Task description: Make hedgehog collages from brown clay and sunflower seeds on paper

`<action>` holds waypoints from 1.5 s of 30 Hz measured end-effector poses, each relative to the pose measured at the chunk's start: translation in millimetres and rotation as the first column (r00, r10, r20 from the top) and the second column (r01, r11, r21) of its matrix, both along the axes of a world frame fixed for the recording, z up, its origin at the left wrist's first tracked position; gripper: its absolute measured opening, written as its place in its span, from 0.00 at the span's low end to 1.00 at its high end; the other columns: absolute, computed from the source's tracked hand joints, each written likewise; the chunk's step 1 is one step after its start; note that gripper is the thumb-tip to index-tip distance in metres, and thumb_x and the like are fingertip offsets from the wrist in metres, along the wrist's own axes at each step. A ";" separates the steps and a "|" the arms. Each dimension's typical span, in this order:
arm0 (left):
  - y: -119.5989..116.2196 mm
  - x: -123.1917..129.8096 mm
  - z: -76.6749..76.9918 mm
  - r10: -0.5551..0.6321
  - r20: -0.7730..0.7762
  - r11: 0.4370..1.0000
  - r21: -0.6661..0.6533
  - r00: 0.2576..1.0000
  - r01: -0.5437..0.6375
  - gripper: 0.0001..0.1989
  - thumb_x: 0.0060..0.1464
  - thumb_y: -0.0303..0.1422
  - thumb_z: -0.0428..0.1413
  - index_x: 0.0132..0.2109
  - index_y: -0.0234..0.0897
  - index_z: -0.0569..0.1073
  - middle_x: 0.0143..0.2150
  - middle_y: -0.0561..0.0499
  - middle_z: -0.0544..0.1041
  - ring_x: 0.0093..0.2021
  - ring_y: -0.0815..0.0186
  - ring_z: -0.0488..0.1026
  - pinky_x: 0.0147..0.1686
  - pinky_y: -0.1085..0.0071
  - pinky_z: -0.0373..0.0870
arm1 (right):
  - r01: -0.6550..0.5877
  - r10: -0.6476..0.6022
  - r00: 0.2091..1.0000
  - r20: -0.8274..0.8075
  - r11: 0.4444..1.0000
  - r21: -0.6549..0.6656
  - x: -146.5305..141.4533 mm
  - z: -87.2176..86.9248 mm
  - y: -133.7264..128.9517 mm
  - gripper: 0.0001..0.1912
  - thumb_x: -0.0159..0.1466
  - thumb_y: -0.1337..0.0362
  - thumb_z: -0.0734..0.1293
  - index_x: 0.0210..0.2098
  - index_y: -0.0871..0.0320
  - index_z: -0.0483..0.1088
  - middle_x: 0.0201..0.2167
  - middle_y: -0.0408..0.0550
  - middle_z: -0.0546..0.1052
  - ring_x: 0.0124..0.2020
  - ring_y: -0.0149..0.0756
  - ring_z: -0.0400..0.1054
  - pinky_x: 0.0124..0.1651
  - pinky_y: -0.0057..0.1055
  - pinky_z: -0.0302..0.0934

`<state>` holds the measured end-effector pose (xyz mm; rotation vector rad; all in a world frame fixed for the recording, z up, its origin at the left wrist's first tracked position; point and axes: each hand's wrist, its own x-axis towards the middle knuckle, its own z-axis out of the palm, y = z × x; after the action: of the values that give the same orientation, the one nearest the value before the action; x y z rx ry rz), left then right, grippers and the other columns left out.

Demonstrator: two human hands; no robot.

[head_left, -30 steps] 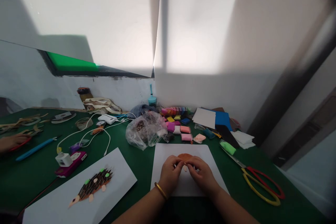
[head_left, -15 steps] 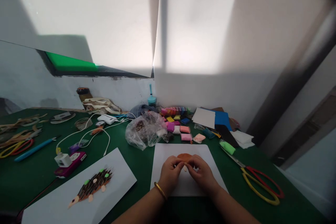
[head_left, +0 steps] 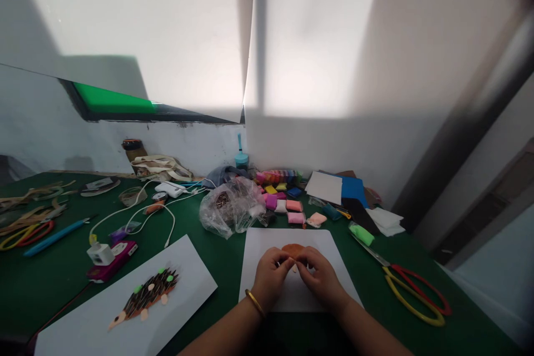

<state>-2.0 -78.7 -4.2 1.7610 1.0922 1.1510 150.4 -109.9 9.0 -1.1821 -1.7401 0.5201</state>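
Observation:
Both hands meet over a white sheet point(head_left: 256, 239) on the table. My left hand point(head_left: 273, 275), with a gold bangle point(head_left: 254, 302) at its wrist, has its thumb and fingers pinched together. Mirroring it, my right hand point(head_left: 317, 275) is closed too, its thumb and fingertips touching the left ones. Whatever lies between the fingertips is too small and covered to make out. Just beyond the fingers a brown rounded shape point(head_left: 293, 248) shows on the sheet, partly hidden by the hands. A tiny pale piece point(head_left: 295, 268) sits just below the fingertips.
On the left lies a white sheet with a hedgehog figure point(head_left: 148, 296). Large scissors point(head_left: 411, 292) and a green clay packet point(head_left: 361, 233) are at right. Behind stand a clear plastic bag point(head_left: 233, 206) and several coloured packets point(head_left: 295, 217). A power bank point(head_left: 112, 267) and white cable are at left.
Hardly anything differs. The fingertips of both hands have shifted very slightly against each other, still pinched over the sheet.

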 end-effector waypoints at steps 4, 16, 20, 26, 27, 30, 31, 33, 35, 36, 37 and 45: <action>-0.6 0.2 -1.1 -0.013 -0.011 1.000 0.021 1.000 0.013 0.08 0.51 0.37 0.55 0.32 0.38 0.76 0.31 0.51 0.73 0.32 0.66 0.68 0.34 0.71 0.65 | -0.009 0.009 1.000 -0.013 1.000 -0.010 0.8 -1.4 0.7 0.06 0.60 0.67 0.60 0.27 0.55 0.66 0.27 0.45 0.68 0.31 0.35 0.63 0.34 0.31 0.60; -3.0 -0.6 3.6 -0.043 0.003 0.998 0.054 0.999 0.043 0.08 0.52 0.37 0.54 0.33 0.39 0.76 0.32 0.50 0.74 0.35 0.65 0.69 0.38 0.69 0.67 | -0.011 0.010 0.999 -0.046 1.000 -0.011 1.5 -1.4 1.0 0.08 0.61 0.62 0.62 0.26 0.55 0.67 0.26 0.44 0.69 0.30 0.34 0.63 0.32 0.30 0.60; -3.3 -0.3 3.8 -0.029 0.009 0.998 0.050 1.000 0.028 0.09 0.52 0.38 0.54 0.35 0.39 0.76 0.33 0.49 0.74 0.34 0.65 0.69 0.37 0.69 0.67 | -0.015 0.015 0.998 -0.056 1.000 -0.011 1.5 0.3 0.4 0.07 0.61 0.62 0.62 0.28 0.55 0.68 0.27 0.44 0.69 0.30 0.34 0.63 0.33 0.30 0.60; -1.6 -0.3 -0.2 0.000 -0.013 0.999 0.035 1.000 0.001 0.08 0.51 0.36 0.55 0.29 0.37 0.74 0.29 0.51 0.72 0.31 0.67 0.67 0.33 0.72 0.65 | -0.002 0.001 1.000 -0.031 1.000 -0.015 1.7 0.7 -0.1 0.06 0.60 0.65 0.63 0.26 0.55 0.66 0.25 0.43 0.67 0.29 0.33 0.62 0.32 0.29 0.58; -1.6 -0.4 -0.4 -0.003 -0.012 0.999 0.037 1.000 0.003 0.08 0.51 0.36 0.55 0.29 0.37 0.74 0.30 0.51 0.72 0.31 0.67 0.67 0.33 0.72 0.65 | -0.003 0.003 1.000 -0.028 1.000 -0.014 1.7 0.7 -0.1 0.06 0.60 0.65 0.63 0.26 0.55 0.66 0.25 0.42 0.67 0.29 0.33 0.62 0.32 0.29 0.58; -2.5 -1.0 0.6 -0.026 -0.001 0.998 0.055 1.000 0.026 0.09 0.52 0.37 0.55 0.31 0.38 0.75 0.31 0.51 0.72 0.33 0.67 0.68 0.35 0.71 0.66 | 0.001 -0.001 1.000 -0.024 1.000 -0.007 1.4 1.0 -0.2 0.07 0.60 0.64 0.63 0.25 0.55 0.66 0.24 0.42 0.66 0.29 0.33 0.61 0.32 0.29 0.58; -3.0 -1.2 1.4 -0.038 0.006 0.997 0.062 0.999 0.037 0.09 0.53 0.37 0.54 0.32 0.38 0.76 0.32 0.50 0.72 0.34 0.66 0.68 0.37 0.70 0.66 | 0.004 -0.004 1.000 -0.024 1.000 -0.004 1.3 1.2 -0.4 0.07 0.60 0.64 0.63 0.25 0.55 0.66 0.24 0.42 0.66 0.28 0.33 0.61 0.32 0.29 0.58; -4.2 -1.4 3.0 -0.054 0.019 0.996 0.069 0.998 0.052 0.09 0.54 0.37 0.53 0.37 0.39 0.76 0.34 0.49 0.73 0.35 0.66 0.69 0.38 0.70 0.67 | 0.009 -0.009 1.000 -0.027 1.000 -0.001 1.4 1.6 -0.8 0.07 0.61 0.63 0.62 0.26 0.55 0.67 0.25 0.43 0.67 0.29 0.33 0.61 0.32 0.29 0.58; -5.3 -1.5 4.9 -0.056 0.024 0.996 0.077 0.998 0.054 0.10 0.54 0.37 0.53 0.41 0.40 0.76 0.36 0.49 0.72 0.36 0.66 0.69 0.39 0.69 0.67 | 0.017 -0.017 0.999 -0.036 1.000 0.003 1.8 1.9 -0.9 0.08 0.61 0.63 0.62 0.26 0.55 0.67 0.25 0.43 0.68 0.29 0.33 0.62 0.32 0.30 0.59; -5.9 -1.6 5.9 -0.052 0.020 0.995 0.085 0.998 0.050 0.11 0.54 0.37 0.54 0.43 0.41 0.75 0.37 0.49 0.72 0.36 0.66 0.68 0.39 0.69 0.67 | 0.021 -0.021 0.999 -0.041 1.000 0.005 2.1 1.9 -0.8 0.08 0.61 0.62 0.62 0.25 0.55 0.67 0.25 0.43 0.68 0.29 0.33 0.62 0.33 0.30 0.59; -6.5 -1.6 6.9 -0.048 0.013 0.994 0.097 0.999 0.046 0.12 0.54 0.36 0.54 0.45 0.41 0.74 0.37 0.49 0.71 0.37 0.65 0.68 0.40 0.68 0.67 | 0.024 -0.024 0.999 -0.048 1.000 0.008 2.4 1.9 -0.6 0.09 0.61 0.62 0.62 0.25 0.56 0.67 0.25 0.44 0.68 0.29 0.33 0.62 0.33 0.30 0.59; -12.1 -2.4 12.5 0.025 -0.086 0.980 0.197 0.996 -0.008 0.11 0.53 0.32 0.55 0.44 0.42 0.73 0.40 0.49 0.70 0.41 0.63 0.67 0.43 0.65 0.66 | -0.025 0.025 0.997 -0.072 1.000 -0.002 1.7 3.9 -1.2 0.07 0.62 0.62 0.62 0.29 0.56 0.68 0.28 0.44 0.68 0.30 0.32 0.62 0.34 0.29 0.59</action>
<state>-4.4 -90.9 8.3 1.9750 1.0766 1.2372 152.1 -111.2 12.9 -1.1315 -1.6948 0.5740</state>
